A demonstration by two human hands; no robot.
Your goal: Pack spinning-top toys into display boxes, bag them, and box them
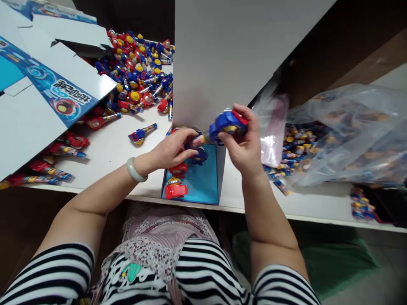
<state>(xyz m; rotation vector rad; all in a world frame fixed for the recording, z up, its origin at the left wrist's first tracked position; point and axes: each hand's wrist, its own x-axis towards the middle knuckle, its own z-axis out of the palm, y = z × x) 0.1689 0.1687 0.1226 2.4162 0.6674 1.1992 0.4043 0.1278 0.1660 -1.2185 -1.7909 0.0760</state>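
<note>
My right hand (246, 144) grips a blue-and-red spinning-top toy launcher (225, 125) with a candy-filled tube (200, 139) sticking out to the left. At the tube's end, the thumb and fingers of my left hand (178, 148) close around it. Below both hands stands an open box with a blue inside (203, 186). Inside it lie a red toy (176, 190), another red toy (178, 170) and a dark blue one (200, 156), partly hidden by my left hand. The box's tall white lid (222, 55) rises behind.
A heap of red and blue toys (136, 72) covers the back left of the white table (111, 161). One blue toy (140, 134) lies apart. A printed carton (57, 84) leans at left, with red toys beneath. Clear plastic bags (356, 131) and loose candy tubes (295, 148) lie at right.
</note>
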